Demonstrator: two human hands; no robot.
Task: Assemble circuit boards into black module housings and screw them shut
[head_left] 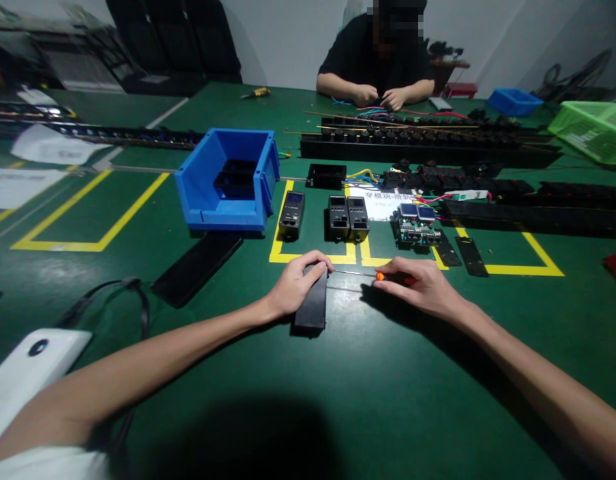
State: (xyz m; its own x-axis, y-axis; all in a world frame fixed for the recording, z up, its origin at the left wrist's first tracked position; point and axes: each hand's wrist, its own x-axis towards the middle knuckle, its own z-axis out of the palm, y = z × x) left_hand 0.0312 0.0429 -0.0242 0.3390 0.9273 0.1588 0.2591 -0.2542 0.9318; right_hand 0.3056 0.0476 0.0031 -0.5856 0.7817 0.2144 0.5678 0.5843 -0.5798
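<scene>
My left hand is closed around the upper end of a black plastic housing lying on the green table. In my right hand is a screwdriver with an orange and dark handle. Its thin metal shaft runs level to the left and its tip meets the housing's right side near my left fingers. Whether a screw sits at the tip cannot be made out. Beyond my hands stand a black module with a small screen, a pair of black housings and green circuit boards with small displays.
A blue bin with black parts stands at left, near a black phone-like slab. Flat black plates lie right of the boards. Long black rails with wires cross the back, where another person sits. A white device and cable lie front left.
</scene>
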